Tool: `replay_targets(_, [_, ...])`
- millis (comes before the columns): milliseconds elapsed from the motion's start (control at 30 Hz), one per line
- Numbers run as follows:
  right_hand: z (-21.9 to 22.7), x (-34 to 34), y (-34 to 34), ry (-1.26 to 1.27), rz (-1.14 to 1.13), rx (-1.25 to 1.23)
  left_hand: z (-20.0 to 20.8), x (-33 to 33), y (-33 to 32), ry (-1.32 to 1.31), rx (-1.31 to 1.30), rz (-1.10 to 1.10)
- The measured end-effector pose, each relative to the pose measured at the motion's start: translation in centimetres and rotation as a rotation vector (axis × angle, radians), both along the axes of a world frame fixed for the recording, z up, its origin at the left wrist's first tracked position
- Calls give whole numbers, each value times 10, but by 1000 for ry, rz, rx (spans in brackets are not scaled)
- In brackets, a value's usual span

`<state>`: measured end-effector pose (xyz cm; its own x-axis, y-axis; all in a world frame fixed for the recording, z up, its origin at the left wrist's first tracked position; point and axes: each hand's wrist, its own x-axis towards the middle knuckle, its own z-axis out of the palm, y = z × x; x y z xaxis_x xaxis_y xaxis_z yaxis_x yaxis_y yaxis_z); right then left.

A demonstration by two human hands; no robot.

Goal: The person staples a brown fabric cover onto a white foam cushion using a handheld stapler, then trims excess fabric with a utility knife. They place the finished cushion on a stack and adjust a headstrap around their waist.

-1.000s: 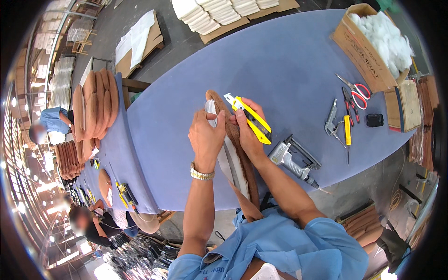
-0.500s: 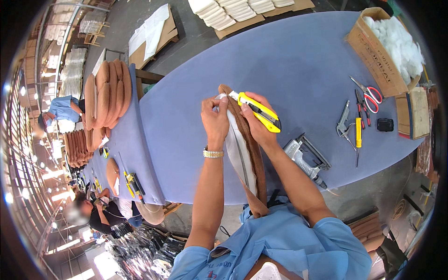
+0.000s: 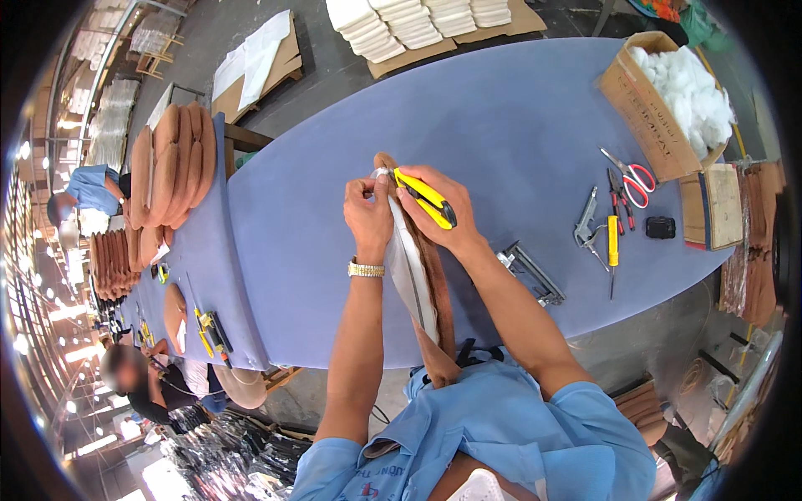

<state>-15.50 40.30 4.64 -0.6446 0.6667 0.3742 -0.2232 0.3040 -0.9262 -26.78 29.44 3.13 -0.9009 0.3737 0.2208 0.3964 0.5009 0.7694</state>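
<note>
A long brown cushion [image 3: 439,294] stands on edge between my forearms, its near end against my body. Along its left side runs a white fabric lining [image 3: 404,260] with a dark line down it. My left hand [image 3: 368,215] is closed at the cushion's far tip, thumb and finger pinching the edge of the white fabric. In my right hand [image 3: 451,219] is a yellow-and-black utility knife [image 3: 424,197], its front end at the cushion tip beside my left fingertips. The blade itself cannot be made out.
On the blue table [image 3: 317,217], a staple gun [image 3: 535,275] lies right of my right forearm. Farther right are an air blow gun [image 3: 586,219], yellow screwdriver [image 3: 614,242], pliers [image 3: 619,199], scissors [image 3: 638,187] and a stuffing-filled carton [image 3: 639,113]. Brown cushions [image 3: 171,167] and co-workers are at left.
My right hand has brought the knife slightly left, closer to my left fingertips, and its handle slants more steeply. The whole view has shifted a little. My left hand keeps its pinch.
</note>
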Motion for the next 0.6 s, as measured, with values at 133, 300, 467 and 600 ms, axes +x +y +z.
replay_targets(133, [-1,3,-1,-62,-2,70,-1,2,4,-2,4,15])
replay_targets(300, [-3,7,-3,-77,11,78,5,2,7,-71,-34,65])
replay_targets(467, [-3,6,-4,-65,15,31,1,1,6,-53,-4,52])
replay_targets(600, [-2,7,-6,-109,23,36,-2,-6,2,-87,-3,36])
